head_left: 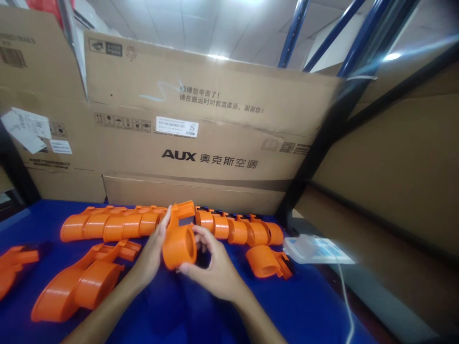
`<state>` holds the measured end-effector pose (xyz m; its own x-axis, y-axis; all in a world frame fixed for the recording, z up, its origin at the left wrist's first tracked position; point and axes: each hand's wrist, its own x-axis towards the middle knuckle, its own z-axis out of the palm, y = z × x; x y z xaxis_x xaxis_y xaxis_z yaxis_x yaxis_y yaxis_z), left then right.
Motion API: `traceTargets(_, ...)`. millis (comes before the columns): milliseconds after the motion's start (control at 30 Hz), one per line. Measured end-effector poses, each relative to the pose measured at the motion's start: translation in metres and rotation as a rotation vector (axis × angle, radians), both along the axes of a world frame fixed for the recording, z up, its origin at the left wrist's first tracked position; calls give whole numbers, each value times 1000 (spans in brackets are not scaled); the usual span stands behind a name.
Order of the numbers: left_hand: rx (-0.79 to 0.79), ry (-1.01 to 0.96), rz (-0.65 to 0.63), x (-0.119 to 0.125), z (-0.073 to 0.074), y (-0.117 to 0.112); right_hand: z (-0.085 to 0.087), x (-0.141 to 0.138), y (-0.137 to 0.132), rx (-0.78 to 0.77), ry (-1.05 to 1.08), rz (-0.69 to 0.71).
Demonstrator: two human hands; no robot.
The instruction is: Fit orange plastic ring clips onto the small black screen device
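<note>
Both of my hands hold one orange plastic ring-shaped part (pixel 179 239) just above the blue table (pixel 308 310). My left hand (pixel 152 255) grips its left side with the thumb up along the part. My right hand (pixel 211 267) holds its right and lower side. Behind the part, a row of joined orange pieces (pixel 111 223) runs to the left. Another row of orange pieces (pixel 238 229) runs to the right. A loose orange part (pixel 267 262) lies right of my right hand.
More stacked orange parts (pixel 77 284) lie at the left front, and another orange piece (pixel 14 265) sits at the far left edge. A large cardboard box (pixel 201 124) stands behind the table. A white device with a cable (pixel 315 248) lies at the right. Blue shelf posts (pixel 294 31) rise behind.
</note>
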<state>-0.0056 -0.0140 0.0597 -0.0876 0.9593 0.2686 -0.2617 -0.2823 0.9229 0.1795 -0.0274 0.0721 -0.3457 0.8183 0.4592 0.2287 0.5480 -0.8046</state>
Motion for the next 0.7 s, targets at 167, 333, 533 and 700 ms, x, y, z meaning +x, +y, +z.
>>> traceTargets(167,406,839,45,-14,10,-23,-1,2,2,40,8,-88)
traceTargets(333,503,1150,67,-38,19,-38,5,1,-7,62,-76,30)
traceTargets(533,549,1262,95,-77,26,-54,16,-3,-13,86,-48,237)
traceTargets(700,474,1322,277,-146,50,-86,16,1,-5,45,4,192)
